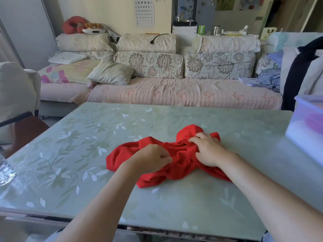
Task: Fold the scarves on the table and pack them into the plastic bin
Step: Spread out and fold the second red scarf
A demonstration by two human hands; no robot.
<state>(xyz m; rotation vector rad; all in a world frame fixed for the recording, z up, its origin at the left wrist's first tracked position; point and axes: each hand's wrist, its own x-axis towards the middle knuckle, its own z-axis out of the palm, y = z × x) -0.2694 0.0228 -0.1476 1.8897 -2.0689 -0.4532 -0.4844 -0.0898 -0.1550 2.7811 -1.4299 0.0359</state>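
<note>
Red scarf (pixel 176 161) lies crumpled near the middle of the green floral table (pixel 73 151), under both your hands. Your left hand (pixel 152 160) has its fingers curled, pinching a fold on the scarf's left part. Your right hand (pixel 208 151) sits on the right part, fingers bent and gathering cloth. The clear plastic bin (pixel 304 137) stands at the table's right edge, well apart from the scarf.

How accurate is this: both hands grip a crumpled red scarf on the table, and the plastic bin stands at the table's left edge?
One detail is wrong: the head view shows the plastic bin at the right edge of the table, not the left. The rest holds: the left hand and right hand both grip the crumpled red scarf on the table.
</note>
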